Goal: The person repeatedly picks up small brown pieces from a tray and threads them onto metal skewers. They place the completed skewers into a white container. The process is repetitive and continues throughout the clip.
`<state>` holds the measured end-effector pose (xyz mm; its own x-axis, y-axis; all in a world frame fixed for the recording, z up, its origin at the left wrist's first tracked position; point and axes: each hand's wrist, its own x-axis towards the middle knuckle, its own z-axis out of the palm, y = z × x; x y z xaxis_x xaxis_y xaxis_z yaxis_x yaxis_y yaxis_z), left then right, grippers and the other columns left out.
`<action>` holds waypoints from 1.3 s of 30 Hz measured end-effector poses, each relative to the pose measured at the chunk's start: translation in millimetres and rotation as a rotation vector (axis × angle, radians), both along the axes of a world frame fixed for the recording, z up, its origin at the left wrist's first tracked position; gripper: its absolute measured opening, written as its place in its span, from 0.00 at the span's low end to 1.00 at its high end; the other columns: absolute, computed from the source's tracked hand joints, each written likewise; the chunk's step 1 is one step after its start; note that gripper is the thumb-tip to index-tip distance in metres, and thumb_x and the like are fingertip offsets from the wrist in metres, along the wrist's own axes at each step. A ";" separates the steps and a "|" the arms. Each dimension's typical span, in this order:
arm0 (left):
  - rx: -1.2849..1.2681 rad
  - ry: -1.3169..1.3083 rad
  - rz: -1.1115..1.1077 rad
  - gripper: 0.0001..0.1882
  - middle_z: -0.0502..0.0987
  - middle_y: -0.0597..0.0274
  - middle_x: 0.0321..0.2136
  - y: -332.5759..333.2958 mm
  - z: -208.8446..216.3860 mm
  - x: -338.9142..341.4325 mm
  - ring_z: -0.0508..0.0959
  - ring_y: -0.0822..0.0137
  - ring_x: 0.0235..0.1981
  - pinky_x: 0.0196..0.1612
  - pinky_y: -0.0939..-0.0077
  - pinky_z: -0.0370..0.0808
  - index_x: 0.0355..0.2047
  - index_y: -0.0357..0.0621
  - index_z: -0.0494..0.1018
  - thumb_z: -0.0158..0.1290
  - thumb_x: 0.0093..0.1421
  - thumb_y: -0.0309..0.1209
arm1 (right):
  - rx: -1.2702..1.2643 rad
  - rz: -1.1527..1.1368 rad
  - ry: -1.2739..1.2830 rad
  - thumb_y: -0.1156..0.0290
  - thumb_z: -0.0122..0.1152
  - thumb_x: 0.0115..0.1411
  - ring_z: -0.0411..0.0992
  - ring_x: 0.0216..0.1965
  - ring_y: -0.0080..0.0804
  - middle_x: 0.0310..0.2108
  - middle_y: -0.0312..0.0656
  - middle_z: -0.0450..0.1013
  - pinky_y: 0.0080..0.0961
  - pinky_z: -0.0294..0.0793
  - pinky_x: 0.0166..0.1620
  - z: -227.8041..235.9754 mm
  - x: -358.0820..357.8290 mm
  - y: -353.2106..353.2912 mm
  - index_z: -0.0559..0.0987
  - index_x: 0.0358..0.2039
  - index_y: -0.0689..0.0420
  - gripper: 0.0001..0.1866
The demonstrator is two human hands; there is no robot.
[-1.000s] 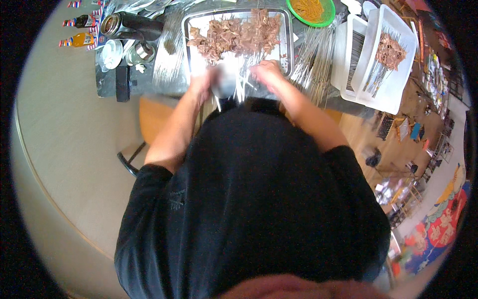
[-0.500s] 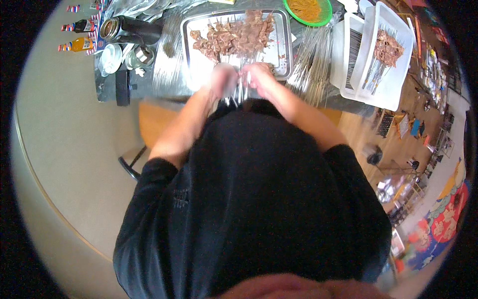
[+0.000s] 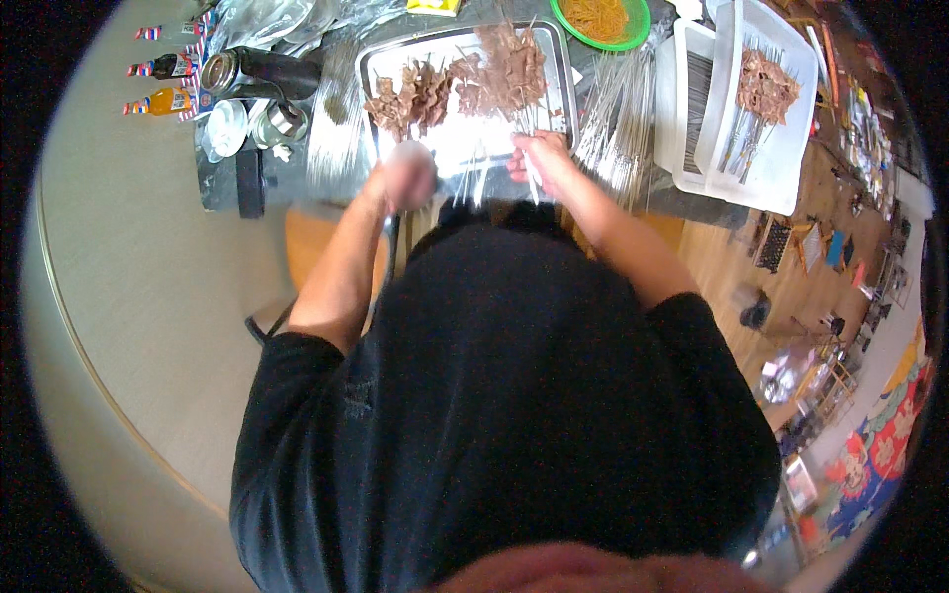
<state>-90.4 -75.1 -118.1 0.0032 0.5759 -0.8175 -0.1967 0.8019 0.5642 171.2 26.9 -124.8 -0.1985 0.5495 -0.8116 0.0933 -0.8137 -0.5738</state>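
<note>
Brown meat skewers (image 3: 512, 74) are held over the right part of the metal tray (image 3: 558, 69) on the counter (image 3: 287, 190), their bare near ends closed in the right hand (image 3: 540, 158), presumably so that the meat is kept clear of the fingers. More loaded sticks (image 3: 410, 97) are laid at the tray's left, meat to the far side, probably for easy reach of the handles. The left hand (image 3: 407, 180) is blurred; whether it is open or holding anything cannot be told. Some near ends are lost in glare.
</note>
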 end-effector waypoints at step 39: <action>0.202 -0.415 0.331 0.15 0.83 0.53 0.35 -0.1 54.6 -9.1 0.70 0.74 0.17 0.23 0.76 0.70 0.50 0.32 0.74 0.48 0.72 0.32 | 0.714 0.417 -0.196 0.57 0.62 0.63 0.81 0.39 0.39 0.39 0.53 0.81 0.35 0.79 0.44 46.1 0.8 -2.7 0.81 0.45 0.65 0.22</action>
